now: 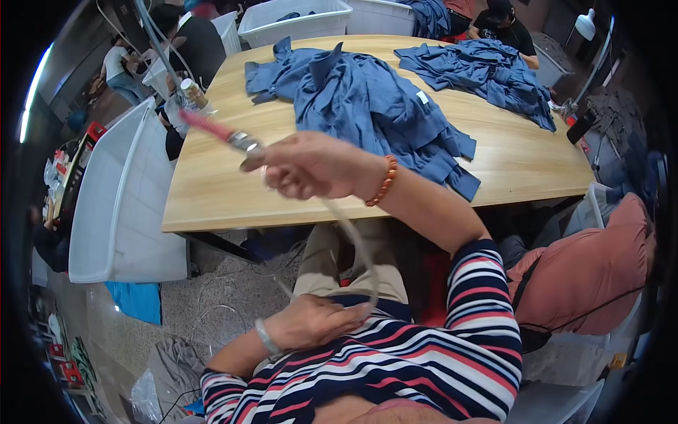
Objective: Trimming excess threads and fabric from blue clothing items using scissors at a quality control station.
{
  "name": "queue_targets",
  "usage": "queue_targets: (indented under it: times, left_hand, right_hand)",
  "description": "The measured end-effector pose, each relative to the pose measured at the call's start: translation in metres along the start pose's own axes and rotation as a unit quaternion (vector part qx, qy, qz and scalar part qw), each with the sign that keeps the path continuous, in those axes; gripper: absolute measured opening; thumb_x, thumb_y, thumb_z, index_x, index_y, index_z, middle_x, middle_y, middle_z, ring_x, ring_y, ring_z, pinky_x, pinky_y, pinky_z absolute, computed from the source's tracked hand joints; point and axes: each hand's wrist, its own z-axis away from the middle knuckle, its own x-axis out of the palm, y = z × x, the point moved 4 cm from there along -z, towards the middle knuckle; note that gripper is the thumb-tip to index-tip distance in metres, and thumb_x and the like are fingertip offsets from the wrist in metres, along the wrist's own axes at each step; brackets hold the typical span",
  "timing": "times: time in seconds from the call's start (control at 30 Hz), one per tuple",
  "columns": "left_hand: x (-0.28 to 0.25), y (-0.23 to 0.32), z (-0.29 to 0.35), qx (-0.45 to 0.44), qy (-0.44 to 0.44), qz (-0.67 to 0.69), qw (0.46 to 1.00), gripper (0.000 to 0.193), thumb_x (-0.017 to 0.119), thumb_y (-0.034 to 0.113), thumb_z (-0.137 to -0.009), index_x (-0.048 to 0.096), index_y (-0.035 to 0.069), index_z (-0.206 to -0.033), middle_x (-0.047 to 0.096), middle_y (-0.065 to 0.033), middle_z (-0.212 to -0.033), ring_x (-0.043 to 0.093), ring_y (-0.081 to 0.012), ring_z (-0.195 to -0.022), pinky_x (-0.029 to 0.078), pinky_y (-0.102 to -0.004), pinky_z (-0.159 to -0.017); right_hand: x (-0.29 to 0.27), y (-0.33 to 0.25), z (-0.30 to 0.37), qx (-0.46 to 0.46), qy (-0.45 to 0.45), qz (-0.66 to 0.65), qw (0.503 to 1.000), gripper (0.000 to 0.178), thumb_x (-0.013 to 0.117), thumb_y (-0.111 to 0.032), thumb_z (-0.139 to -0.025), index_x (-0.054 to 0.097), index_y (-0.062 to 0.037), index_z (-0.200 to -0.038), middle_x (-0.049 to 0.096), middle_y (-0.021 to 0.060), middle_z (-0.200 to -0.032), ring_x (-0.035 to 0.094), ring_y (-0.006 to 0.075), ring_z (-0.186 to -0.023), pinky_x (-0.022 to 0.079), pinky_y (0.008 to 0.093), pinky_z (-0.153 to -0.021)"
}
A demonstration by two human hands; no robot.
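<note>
Raised over the near left part of the table, my right hand [311, 166] is closed round a metal fitting [245, 143]. A red, slightly blurred tube [206, 126] points away to the far left from it. Below the hand, a clear hose [359, 244] loops down to my left hand [314, 321], which lies against my striped shirt at the waist. The fingers of that hand are pressed together around the hose and partly hide it. Crumpled blue shirts [367, 102] lie in a pile on the wooden table [219, 191], beyond my right hand.
Another blue garment pile [477, 74] lies at the far right, near a seated person. A white bin [131, 205] stands left of the table, and another bin [293, 25] is behind it. Close on my right sits a person in a salmon top [583, 279].
</note>
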Motion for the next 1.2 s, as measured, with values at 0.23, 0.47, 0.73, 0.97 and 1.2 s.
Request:
queue_targets:
  times: [0.23,0.47,0.73,0.97,1.2]
  left_hand:
    - [0.023,-0.046,-0.105,0.105,-0.02,0.082,0.991,0.042,0.06,0.024,-0.088,0.052,0.005,-0.124,0.059,-0.0133,-0.09,0.061,-0.0253,-0.08,0.049,-0.0346,-0.071]
    - [-0.03,-0.251,-0.123,-0.356,0.323,0.643,0.596,0.066,0.063,0.015,-0.087,0.025,0.009,-0.142,0.047,-0.0084,-0.125,0.047,-0.0226,-0.118,0.045,-0.04,-0.095]
    - [-0.044,-0.359,-0.23,-0.305,0.354,0.723,0.509,0.056,0.067,0.015,-0.085,0.038,0.007,-0.132,0.058,0.0,-0.1,0.056,-0.0108,-0.096,0.046,-0.0281,-0.088]
    - [-0.032,-0.352,-0.242,-0.273,0.348,0.818,0.368,0.082,0.072,0.047,-0.075,0.037,0.006,-0.137,0.046,-0.0135,-0.135,0.045,-0.0294,-0.124,0.033,-0.0466,-0.108]
    - [-0.094,-0.267,-0.242,-0.179,0.365,0.862,0.302,0.071,0.068,0.037,-0.081,0.037,0.004,-0.136,0.047,-0.0122,-0.135,0.045,-0.0289,-0.123,0.034,-0.0427,-0.107]
  right_hand:
    - [-0.122,-0.072,0.072,-0.096,0.163,0.128,0.974,0.03,0.061,-0.02,-0.09,0.053,0.0013,-0.109,0.042,-0.0044,-0.058,0.035,0.0021,-0.038,0.028,0.0182,-0.031]
    - [-0.376,-0.109,0.084,-0.086,0.477,0.306,0.82,0.027,0.06,-0.023,-0.088,0.058,-0.0034,-0.107,0.068,0.0099,-0.085,0.044,0.0048,-0.036,0.036,0.0199,-0.032]
    - [-0.532,-0.017,-0.029,0.033,0.434,0.205,0.877,0.035,0.063,-0.024,-0.086,0.061,-0.0026,-0.114,0.065,0.0025,-0.091,0.057,0.0064,-0.062,0.049,0.0234,-0.059]
    - [-0.393,-0.014,-0.042,0.082,0.206,0.081,0.972,0.036,0.063,-0.017,-0.087,0.054,0.0013,-0.116,0.058,-0.0039,-0.076,0.055,0.0036,-0.062,0.047,0.02,-0.057]
    - [-0.299,-0.115,-0.006,0.082,0.127,0.103,0.983,0.044,0.063,-0.018,-0.088,0.049,0.0035,-0.125,0.054,-0.0014,-0.067,0.049,0.0058,-0.044,0.043,0.0213,-0.04]
